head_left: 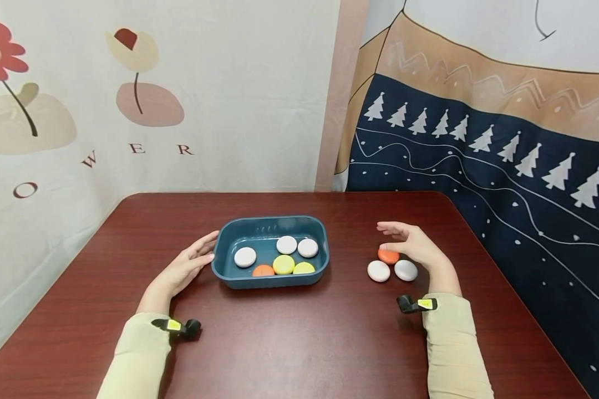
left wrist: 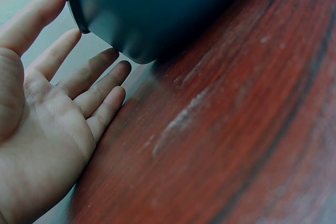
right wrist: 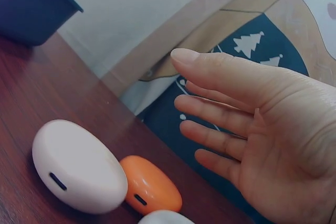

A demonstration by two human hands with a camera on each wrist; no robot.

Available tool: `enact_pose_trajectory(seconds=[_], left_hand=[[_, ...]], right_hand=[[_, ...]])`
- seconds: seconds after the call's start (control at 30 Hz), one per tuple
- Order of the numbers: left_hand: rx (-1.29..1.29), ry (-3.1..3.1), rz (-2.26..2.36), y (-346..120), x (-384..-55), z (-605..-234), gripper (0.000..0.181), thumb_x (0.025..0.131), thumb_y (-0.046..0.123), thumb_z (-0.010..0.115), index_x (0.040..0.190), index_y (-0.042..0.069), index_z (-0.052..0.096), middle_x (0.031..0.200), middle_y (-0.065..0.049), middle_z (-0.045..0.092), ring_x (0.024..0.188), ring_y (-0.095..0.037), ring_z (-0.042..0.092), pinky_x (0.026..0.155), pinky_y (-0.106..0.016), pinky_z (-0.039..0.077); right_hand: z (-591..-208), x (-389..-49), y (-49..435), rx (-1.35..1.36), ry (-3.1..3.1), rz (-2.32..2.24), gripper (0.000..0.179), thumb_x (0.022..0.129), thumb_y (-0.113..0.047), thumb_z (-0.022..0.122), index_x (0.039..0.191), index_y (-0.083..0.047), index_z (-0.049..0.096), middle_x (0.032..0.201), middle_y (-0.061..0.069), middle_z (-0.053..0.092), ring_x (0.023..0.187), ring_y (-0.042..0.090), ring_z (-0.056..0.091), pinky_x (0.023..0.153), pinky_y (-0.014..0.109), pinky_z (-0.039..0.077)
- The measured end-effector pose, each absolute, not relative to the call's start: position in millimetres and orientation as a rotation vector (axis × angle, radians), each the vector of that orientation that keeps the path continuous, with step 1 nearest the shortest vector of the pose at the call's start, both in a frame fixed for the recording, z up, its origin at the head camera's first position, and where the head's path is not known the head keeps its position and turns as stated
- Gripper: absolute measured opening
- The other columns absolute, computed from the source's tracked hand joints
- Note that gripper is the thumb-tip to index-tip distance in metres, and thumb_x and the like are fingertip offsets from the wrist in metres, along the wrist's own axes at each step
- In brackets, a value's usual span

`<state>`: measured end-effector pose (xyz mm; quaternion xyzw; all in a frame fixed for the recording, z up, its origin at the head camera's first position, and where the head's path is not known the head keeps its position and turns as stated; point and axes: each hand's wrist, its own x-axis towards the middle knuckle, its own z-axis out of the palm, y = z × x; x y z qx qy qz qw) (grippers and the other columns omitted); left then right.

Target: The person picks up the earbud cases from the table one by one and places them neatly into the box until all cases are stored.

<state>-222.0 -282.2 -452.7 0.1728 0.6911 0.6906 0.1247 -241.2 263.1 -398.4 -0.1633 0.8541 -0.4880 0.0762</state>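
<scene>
We had the L hand (head_left: 183,270) at the L end of a dark teal, rounded-rectangular tray (head_left: 274,283), thumb & fingertips at its rim/wall, fingers nearly straight, not clasped round it. The tray sat upright on the reddish-brown wood-look table (head_left: 304,343) w/ three glossy white round discs (head_left: 245,257), two yellow round discs (head_left: 283,265) & one orange round disc (head_left: 263,270) inside.

Our R hand (head_left: 419,246) hovered above a 2nd orange disc (head_left: 389,256), thumb well apart from the extended fingers, nothing in its grip. Just beside that disc, on the table, lay two more white discs (head_left: 379,271).
</scene>
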Motion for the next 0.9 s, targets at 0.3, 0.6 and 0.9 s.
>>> enact_pose_trajectory(seconds=[0.3,0.6,0.9], left_hand=[[0.465,2.04,1.995,-281.7,-221.0,-450.4,0.061,0.099,0.009,0.051,0.153,0.009,0.022,0.152,-0.014,0.026,0.129,-0.005,0.035,0.098,-0.016,0.031],[0.485,2.041,1.997,-281.2,-221.2,-451.0,0.06,0.099,0.008,0.05,0.152,0.007,0.021,0.152,-0.017,0.025,0.128,-0.005,0.035,0.098,-0.016,0.031],[0.489,2.024,1.995,-282.2,-220.7,-450.5,0.06,0.1,0.009,0.049,0.153,0.009,0.021,0.151,-0.01,0.028,0.129,-0.004,0.034,0.098,-0.016,0.03]], right_hand=[[-413.2,-244.4,273.9,-0.429,2.507,-1.49,0.063,0.084,-0.016,0.074,0.139,-0.001,0.047,0.138,0.015,0.049,0.126,0.035,0.042,0.101,0.048,0.035],[-421.6,-241.9,278.2,-0.379,2.427,-1.551,0.066,0.081,-0.015,0.076,0.139,-0.001,0.048,0.139,0.017,0.048,0.124,0.034,0.043,0.097,0.04,0.037],[-426.8,-242.7,280.6,-0.335,2.493,-1.483,0.066,0.079,-0.019,0.078,0.137,-0.003,0.051,0.134,0.017,0.052,0.119,0.032,0.048,0.096,0.043,0.036]])
